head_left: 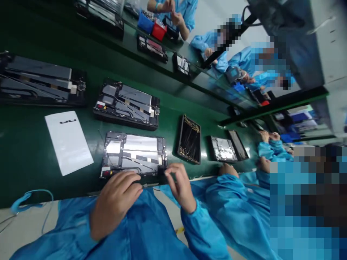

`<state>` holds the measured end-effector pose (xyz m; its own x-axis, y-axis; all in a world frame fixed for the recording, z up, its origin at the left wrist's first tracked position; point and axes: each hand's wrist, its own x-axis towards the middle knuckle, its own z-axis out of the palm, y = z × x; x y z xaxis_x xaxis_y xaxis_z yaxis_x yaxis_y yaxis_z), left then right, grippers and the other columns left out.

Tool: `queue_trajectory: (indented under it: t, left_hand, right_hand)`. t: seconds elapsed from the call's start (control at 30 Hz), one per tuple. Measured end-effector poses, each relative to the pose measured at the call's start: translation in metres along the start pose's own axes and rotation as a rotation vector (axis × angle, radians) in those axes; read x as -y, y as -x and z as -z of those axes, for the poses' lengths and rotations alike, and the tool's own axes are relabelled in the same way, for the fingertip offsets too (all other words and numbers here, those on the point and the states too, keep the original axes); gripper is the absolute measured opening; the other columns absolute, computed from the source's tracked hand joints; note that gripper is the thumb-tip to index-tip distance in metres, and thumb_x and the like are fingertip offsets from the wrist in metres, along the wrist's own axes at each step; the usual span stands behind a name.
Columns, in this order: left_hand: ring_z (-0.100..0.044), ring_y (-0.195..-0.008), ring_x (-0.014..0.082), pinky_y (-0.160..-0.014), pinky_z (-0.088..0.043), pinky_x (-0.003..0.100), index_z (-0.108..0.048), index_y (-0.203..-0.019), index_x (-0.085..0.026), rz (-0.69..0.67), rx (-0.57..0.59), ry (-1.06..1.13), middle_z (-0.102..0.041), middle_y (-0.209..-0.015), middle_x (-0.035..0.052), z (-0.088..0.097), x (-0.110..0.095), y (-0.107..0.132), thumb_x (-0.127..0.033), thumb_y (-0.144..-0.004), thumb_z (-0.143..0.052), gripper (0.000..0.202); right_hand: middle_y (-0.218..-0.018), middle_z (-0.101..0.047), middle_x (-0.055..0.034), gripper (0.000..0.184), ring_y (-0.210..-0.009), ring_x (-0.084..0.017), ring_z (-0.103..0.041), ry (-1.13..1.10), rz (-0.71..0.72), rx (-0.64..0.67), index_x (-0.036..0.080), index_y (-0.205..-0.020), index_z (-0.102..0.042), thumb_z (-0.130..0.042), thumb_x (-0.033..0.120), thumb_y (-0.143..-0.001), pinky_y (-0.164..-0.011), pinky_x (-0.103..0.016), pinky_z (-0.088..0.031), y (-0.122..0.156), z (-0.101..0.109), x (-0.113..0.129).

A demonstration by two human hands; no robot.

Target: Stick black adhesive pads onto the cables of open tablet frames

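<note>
An opened electronic device body (142, 153), with silver panels and thin cables in a black frame, lies flat before me on the green bench. My left hand (115, 202) is at its near left edge, fingers bent and a small gap between fingertips and thumb; nothing shows in it. Beside the near right corner, my right hand (180, 186) has thumb and forefinger brought together. Something small and dark may be at those fingertips, but I cannot make it out. Just behind lies a similar device body on a thick black base (127, 104).
Left are a white sheet (69, 142), another long device body (40, 81) and a blue wrist strap (27, 202). On the right sit a black tray of thin dark parts (189, 139) and a co-worker's arm (227, 187). A raised shelf (165, 68) runs along the back.
</note>
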<state>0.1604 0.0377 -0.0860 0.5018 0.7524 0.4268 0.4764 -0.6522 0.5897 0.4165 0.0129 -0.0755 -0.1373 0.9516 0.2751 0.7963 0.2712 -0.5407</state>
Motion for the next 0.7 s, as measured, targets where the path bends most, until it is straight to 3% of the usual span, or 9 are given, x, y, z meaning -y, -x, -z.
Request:
queue_trajectory:
  t: [0.1,0.2,0.33,0.53,0.7]
  left_hand:
    - [-0.066,-0.109,0.0235,-0.097,-0.051,0.041,-0.067,-0.092,-0.022,-0.02,-0.018,-0.014,-0.072,-0.106,0.0062,-0.04,-0.004,-0.01,-0.02,-0.097,-0.055,0.013]
    - [-0.066,-0.105,0.0226,-0.093,-0.05,0.039,-0.066,-0.091,-0.021,-0.02,-0.002,-0.041,-0.073,-0.102,0.0055,-0.059,0.007,-0.016,-0.019,-0.098,-0.054,0.014]
    - [-0.067,-0.107,0.0232,-0.093,-0.049,0.039,-0.068,-0.09,-0.022,-0.024,0.015,-0.035,-0.074,-0.101,0.0044,-0.064,0.016,-0.016,-0.02,-0.097,-0.056,0.014]
    - [-0.069,-0.106,0.0226,-0.092,-0.049,0.037,-0.072,-0.096,-0.027,-0.023,-0.005,-0.067,-0.076,-0.103,0.0032,-0.064,0.013,-0.013,-0.023,-0.097,-0.056,0.016]
    - [-0.067,-0.105,0.0236,-0.092,-0.047,0.038,-0.07,-0.096,-0.024,-0.051,-0.02,-0.119,-0.076,-0.102,0.0031,-0.064,0.011,-0.015,-0.02,-0.095,-0.059,0.011]
  right_hand:
    - [-0.105,-0.061,-0.0089,0.015,-0.099,-0.022,-0.061,0.04,0.027,0.004,0.023,-0.11,-0.058,-0.052,0.013,-0.1,-0.084,-0.037,-0.055,0.022,-0.022,-0.005]
    - [-0.107,-0.063,-0.0102,0.018,-0.102,-0.022,-0.062,0.059,0.078,-0.002,0.022,-0.115,-0.057,-0.053,0.012,-0.1,-0.086,-0.038,-0.056,0.025,-0.035,-0.003]
    - [-0.107,-0.065,-0.0103,0.018,-0.103,-0.022,-0.062,0.102,0.114,0.001,0.022,-0.116,-0.059,-0.052,0.014,-0.101,-0.087,-0.039,-0.055,0.022,-0.041,-0.004]
    - [-0.109,-0.065,-0.0107,0.02,-0.104,-0.023,-0.061,0.121,0.103,0.027,0.021,-0.119,-0.057,-0.052,0.013,-0.102,-0.088,-0.04,-0.054,0.024,-0.041,-0.005]
    - [-0.111,-0.064,-0.0118,0.024,-0.107,-0.024,-0.06,0.116,0.076,0.06,0.021,-0.122,-0.057,-0.052,0.012,-0.101,-0.092,-0.041,-0.055,0.026,-0.041,-0.005]
